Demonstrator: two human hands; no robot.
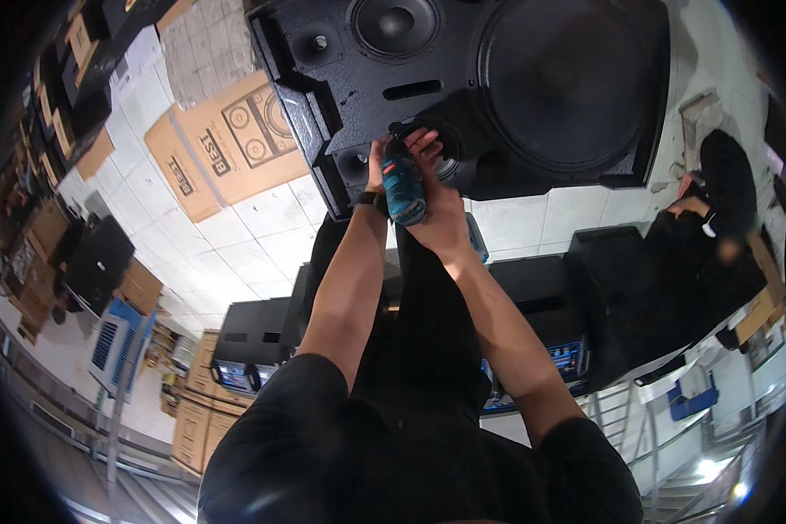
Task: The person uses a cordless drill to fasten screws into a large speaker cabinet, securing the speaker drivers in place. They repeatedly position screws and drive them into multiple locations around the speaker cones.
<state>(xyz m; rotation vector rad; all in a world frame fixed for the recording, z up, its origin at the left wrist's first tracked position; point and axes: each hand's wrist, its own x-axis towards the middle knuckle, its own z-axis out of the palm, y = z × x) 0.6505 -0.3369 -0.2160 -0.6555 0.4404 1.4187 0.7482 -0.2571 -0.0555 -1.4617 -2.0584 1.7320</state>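
Note:
A teal and black cordless drill (403, 188) is between my hands, with its dark front end over the face of a black speaker cabinet (419, 109). My right hand (441, 217) is wrapped round the drill from its right side. Along the left side of the drill's front end, my left hand (376, 166) holds it, with a dark band at the wrist. Several fingertips show just right of the drill's front end; which hand they belong to is hard to tell. Close by are a small round driver (448, 153) and a large round woofer (568, 83) in the cabinet.
A flattened printed cardboard box (210, 162) lies on the tiled floor to the left. More black cabinets (253, 327) stand near my legs. At the right, another person in dark clothes (716, 210) is beside a large black box (620, 297).

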